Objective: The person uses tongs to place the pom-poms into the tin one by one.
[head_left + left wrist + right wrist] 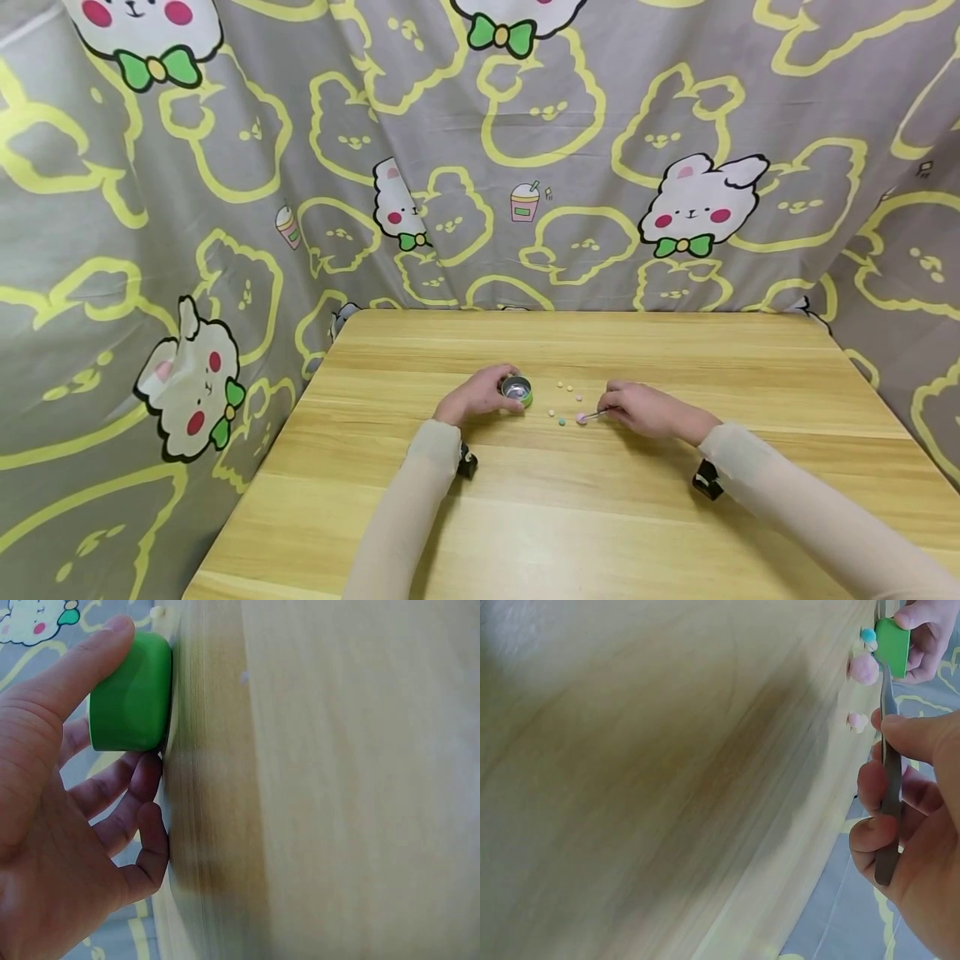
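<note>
My left hand [480,393] grips a small round green tin [517,391] by its sides, its silvery inside facing up. In the left wrist view the thumb lies along the tin's green wall [133,697], close over the table. My right hand [645,408] pinches metal tweezers [891,787] between thumb and fingers. Their tips reach a pink pompom [864,669], the largest of the small balls; I cannot tell whether they grip it. A teal ball [562,422] and a pale ball [551,412] lie between the tin and the pink one.
Behind them on the wooden table [525,517] are two yellowish balls, one a yellow ball [569,387], and a small pinkish ball [578,398]. A patterned grey curtain [465,125] hangs along the table's back and sides. Black wrist straps [707,480] sit on both arms.
</note>
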A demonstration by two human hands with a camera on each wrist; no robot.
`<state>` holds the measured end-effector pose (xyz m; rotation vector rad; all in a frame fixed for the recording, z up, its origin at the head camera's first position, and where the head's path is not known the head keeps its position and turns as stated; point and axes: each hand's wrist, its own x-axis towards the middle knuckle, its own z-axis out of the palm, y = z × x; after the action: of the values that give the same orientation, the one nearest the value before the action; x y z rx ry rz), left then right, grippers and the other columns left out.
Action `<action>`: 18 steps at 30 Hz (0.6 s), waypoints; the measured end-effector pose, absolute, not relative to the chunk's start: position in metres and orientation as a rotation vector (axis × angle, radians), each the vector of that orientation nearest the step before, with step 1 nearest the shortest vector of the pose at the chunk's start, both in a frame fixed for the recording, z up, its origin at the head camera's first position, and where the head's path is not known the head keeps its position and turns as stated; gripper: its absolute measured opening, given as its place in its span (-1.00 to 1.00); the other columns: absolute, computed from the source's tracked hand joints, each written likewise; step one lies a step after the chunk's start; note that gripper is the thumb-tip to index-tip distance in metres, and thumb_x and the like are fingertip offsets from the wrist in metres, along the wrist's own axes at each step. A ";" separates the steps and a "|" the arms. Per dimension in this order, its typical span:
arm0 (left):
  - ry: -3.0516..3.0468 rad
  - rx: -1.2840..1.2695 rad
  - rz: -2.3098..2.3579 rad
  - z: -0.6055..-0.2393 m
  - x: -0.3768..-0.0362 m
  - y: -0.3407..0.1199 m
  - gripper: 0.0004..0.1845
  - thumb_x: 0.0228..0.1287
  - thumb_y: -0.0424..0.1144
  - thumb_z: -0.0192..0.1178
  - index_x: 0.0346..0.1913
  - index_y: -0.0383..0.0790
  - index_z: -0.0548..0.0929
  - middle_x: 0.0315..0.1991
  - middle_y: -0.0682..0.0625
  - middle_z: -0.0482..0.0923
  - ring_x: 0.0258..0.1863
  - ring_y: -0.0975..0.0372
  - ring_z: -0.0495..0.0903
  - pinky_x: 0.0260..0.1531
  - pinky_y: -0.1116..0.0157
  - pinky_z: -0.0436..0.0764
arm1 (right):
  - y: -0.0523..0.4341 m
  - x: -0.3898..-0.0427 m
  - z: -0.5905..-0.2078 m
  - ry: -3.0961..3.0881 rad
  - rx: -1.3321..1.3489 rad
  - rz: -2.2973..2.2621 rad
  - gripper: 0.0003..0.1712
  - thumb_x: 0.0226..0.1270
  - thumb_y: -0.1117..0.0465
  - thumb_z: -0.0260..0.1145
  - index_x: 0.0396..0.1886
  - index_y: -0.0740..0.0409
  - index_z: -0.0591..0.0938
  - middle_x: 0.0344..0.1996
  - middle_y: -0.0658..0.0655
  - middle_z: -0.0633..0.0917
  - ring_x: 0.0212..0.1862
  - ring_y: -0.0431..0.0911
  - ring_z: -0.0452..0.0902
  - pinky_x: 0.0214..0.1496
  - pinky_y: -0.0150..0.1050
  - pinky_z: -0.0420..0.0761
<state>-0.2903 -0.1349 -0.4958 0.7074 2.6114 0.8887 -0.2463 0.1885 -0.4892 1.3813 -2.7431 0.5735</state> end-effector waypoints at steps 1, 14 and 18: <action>2.610 0.707 0.890 -0.496 -0.290 -0.135 -0.43 0.06 -0.02 0.41 0.12 -0.07 0.47 -0.09 0.11 0.51 -0.13 0.27 0.47 -0.11 0.28 0.46 | 0.189 -0.246 -0.489 -2.740 1.383 0.577 -0.84 0.26 0.39 0.27 -0.23 0.11 0.67 -0.36 -0.06 0.50 -0.39 -0.29 0.39 -0.35 -0.31 0.48; 2.609 0.706 0.890 -0.494 -0.290 -0.135 -0.46 0.06 -0.05 0.42 0.10 -0.06 0.48 -0.09 0.10 0.51 -0.12 0.26 0.48 -0.10 0.28 0.46 | 0.193 -0.248 -0.482 -2.807 1.286 0.635 -0.82 0.30 0.39 0.23 -0.16 0.14 0.66 -0.32 -0.06 0.51 -0.30 -0.23 0.46 -0.28 -0.27 0.53; 2.615 0.709 0.877 -0.496 -0.290 -0.135 -0.47 0.06 -0.04 0.41 0.09 -0.04 0.48 -0.11 0.13 0.51 -0.14 0.28 0.47 -0.12 0.31 0.46 | 0.191 -0.247 -0.484 -2.808 1.293 0.609 -0.84 0.29 0.38 0.24 -0.17 0.15 0.67 -0.33 -0.06 0.50 -0.31 -0.23 0.43 -0.28 -0.27 0.51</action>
<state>-0.2896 -0.1348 -0.4956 0.7095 2.6152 0.8769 -0.2466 0.1914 -0.4841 1.2927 -2.8082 0.6094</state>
